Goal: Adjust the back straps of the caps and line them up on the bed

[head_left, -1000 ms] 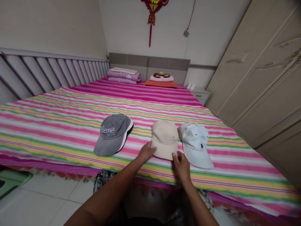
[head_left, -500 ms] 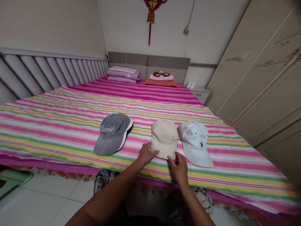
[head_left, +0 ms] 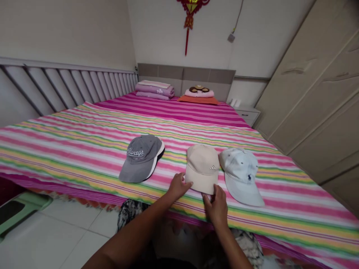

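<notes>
A beige baseball cap [head_left: 202,160] with a small striped logo lies on the striped bedspread, its brim toward me. My left hand [head_left: 179,187] holds the brim's left corner between thumb and fingers. At the brim's right front corner is my right hand [head_left: 218,206], fingers touching the edge and thumb just below it. Close to the right of the beige cap sits a pale blue baseball cap [head_left: 240,173] with a dark embroidered emblem. Farther left, a grey baseball cap [head_left: 143,155] with white lettering lies with its brim angled to the front left.
The striped bedspread [head_left: 92,149] hangs over the bed's front edge. Folded purple bedding [head_left: 154,89] and a pink and orange stack [head_left: 199,97] lie by the headboard [head_left: 209,76]. A green stool [head_left: 28,209] stands at lower left, a wardrobe [head_left: 314,112] at right.
The whole view has shifted slightly, moving everything to the right in the picture. My right thumb has slid off the beige cap's brim to just below its edge. Both hands stay at the brim.
</notes>
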